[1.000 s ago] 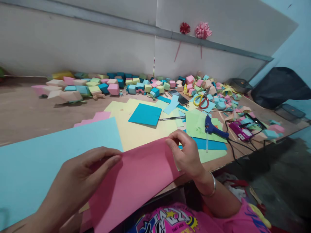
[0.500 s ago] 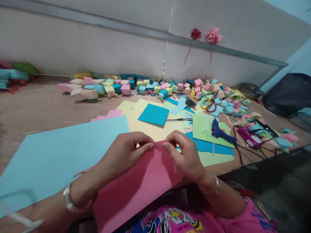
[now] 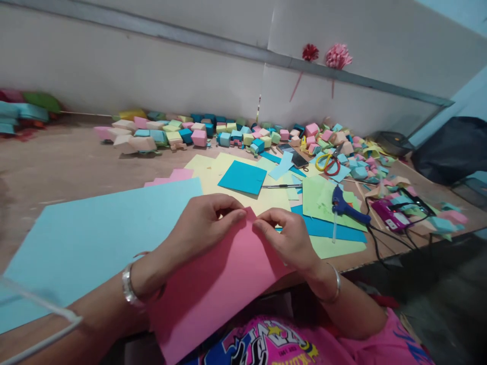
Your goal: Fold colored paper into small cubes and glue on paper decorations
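A pink paper sheet (image 3: 216,284) lies over the near table edge, reaching down toward my lap. My left hand (image 3: 201,225) pinches its far edge, thumb and fingers closed on the paper. Right beside it, my right hand (image 3: 285,238) pinches the same edge, fingertips nearly touching the left ones. A large light-blue sheet (image 3: 87,228) lies under my left forearm. Pale yellow sheets (image 3: 228,177) lie just beyond the hands, with a teal square (image 3: 242,177) on top.
A blue glue gun (image 3: 342,205) and its black cord lie to the right on green paper (image 3: 323,195). Scissors (image 3: 327,162), a phone (image 3: 294,157) and a purple device (image 3: 388,213) sit further right. Several small coloured paper cubes (image 3: 198,136) line the wall.
My left hand slid right along the pink sheet's edge to meet my right hand. Both hands now pinch that edge close together, slightly further from me.
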Motion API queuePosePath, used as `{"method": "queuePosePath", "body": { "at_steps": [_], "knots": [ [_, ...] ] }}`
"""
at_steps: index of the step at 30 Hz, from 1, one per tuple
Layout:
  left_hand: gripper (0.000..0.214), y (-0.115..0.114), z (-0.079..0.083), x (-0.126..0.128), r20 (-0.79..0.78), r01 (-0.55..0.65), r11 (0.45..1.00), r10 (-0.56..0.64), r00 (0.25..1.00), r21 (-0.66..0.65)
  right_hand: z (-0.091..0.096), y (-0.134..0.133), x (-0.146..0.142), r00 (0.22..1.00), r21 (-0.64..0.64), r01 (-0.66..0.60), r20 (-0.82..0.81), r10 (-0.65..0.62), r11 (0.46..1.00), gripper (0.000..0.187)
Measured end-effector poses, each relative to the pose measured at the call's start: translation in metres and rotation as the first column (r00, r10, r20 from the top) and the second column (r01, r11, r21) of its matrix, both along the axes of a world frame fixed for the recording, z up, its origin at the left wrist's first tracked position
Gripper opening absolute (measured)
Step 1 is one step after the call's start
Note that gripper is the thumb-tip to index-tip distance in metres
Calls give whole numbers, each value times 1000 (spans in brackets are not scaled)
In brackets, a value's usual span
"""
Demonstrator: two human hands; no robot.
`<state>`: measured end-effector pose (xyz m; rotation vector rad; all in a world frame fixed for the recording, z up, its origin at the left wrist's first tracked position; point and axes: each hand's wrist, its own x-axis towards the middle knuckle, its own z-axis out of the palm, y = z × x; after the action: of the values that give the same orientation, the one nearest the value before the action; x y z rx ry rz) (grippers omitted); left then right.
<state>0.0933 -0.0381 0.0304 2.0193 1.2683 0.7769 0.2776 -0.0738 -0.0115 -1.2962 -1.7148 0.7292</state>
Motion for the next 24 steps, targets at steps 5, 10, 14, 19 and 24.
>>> {"method": "queuePosePath", "body": {
  "at_steps": [5, 10, 14, 19, 24],
  "knots": [
    [23, 6, 12, -19, 6, -256, 966, 256, 967, -25, -9, -3, 12, 1000, -145, -16, -15, 14, 989, 12],
    [20, 8, 16, -33, 20, -375, 927, 376, 927, -31, -12, -2, 26, 1000, -191, 7, -5, -8, 982, 14],
    [19, 8, 17, -32, 118, -424, 905, 423, 898, -15, -9, 5, 24, 950, -282, 2, -299, -90, 960, 22],
    [17, 8, 13, -23, 160, -430, 901, 432, 887, -53, -11, 11, 1, 883, -370, -135, -466, -58, 919, 33],
    [21, 6, 4, -27, 162, -463, 883, 469, 868, -77, -22, 12, -11, 836, -414, -67, -520, -176, 908, 38]
  ]
}}
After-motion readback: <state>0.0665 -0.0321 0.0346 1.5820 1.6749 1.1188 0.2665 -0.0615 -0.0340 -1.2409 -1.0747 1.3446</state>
